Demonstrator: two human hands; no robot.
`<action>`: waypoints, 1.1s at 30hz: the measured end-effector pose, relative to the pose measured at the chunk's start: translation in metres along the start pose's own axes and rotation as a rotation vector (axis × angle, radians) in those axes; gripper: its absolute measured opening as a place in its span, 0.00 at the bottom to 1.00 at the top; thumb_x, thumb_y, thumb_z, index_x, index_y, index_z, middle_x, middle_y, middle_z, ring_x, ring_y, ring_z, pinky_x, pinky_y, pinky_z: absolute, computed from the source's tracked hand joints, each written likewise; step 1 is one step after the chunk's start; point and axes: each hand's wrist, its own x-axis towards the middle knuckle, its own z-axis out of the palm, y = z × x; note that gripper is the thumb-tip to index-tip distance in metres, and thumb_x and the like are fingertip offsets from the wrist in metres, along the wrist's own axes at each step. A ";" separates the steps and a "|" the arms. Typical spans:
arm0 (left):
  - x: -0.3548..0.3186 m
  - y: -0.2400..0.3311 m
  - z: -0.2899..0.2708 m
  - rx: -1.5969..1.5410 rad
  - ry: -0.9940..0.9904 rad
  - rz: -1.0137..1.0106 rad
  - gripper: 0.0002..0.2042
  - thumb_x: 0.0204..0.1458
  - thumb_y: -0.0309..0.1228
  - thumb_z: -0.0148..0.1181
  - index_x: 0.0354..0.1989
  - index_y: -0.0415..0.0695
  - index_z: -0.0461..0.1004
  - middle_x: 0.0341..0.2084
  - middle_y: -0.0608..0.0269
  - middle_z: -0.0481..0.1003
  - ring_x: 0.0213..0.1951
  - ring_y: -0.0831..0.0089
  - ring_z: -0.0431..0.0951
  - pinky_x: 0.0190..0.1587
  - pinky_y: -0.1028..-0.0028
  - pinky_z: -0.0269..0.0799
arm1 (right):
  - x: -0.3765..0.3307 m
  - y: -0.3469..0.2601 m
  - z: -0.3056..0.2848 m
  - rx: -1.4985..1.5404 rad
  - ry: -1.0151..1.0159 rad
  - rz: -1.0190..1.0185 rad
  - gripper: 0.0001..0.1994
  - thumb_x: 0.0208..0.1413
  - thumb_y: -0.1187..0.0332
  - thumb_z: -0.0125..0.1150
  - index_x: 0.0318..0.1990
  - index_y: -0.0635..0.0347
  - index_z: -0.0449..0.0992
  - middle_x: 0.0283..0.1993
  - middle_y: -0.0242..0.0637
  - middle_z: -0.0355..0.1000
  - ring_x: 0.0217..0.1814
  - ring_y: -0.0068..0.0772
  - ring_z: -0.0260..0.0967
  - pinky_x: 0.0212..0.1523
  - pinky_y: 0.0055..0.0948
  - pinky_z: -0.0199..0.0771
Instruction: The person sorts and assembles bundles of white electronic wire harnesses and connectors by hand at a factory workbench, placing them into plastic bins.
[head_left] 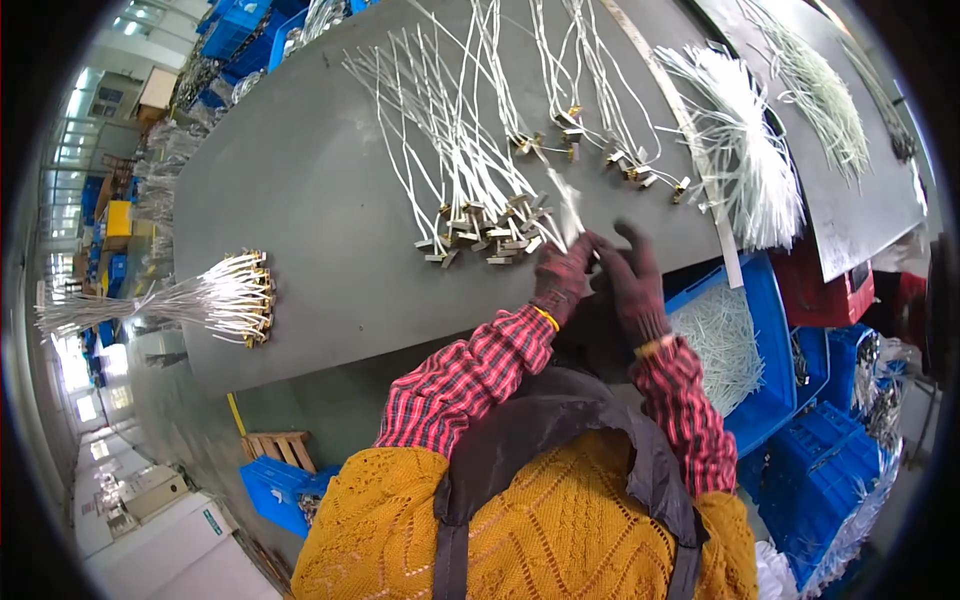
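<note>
Both my hands wear dark reddish gloves and meet near the front edge of the grey table (330,200). My left hand (563,274) is closed on a white sleeved wire (566,200), which is smeared by motion and runs up and away over the table. Beside it, my right hand (634,285) pinches at the wire's near end, with one finger raised; its fingertips are partly hidden. Just left of my hands lies a pile of white wires (440,130), their small metal-and-brass end pieces (485,228) toward me. More such wires (610,90) lie farther right.
A tied wire bundle (230,295) overhangs the table's left end. A metal strip (690,125) lies right of the wires, before a heap of white sleeves (755,160). Below right, a blue crate (770,310) holds cut white pieces; a red box (825,285) sits behind it.
</note>
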 end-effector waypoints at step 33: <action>0.083 0.065 -0.018 -0.382 0.709 0.042 0.12 0.56 0.37 0.55 0.22 0.45 0.69 0.14 0.69 0.67 0.12 0.77 0.63 0.14 0.76 0.54 | -0.058 0.033 0.011 -0.242 -0.173 0.125 0.15 0.51 0.62 0.71 0.40 0.62 0.78 0.32 0.33 0.76 0.34 0.26 0.71 0.35 0.28 0.73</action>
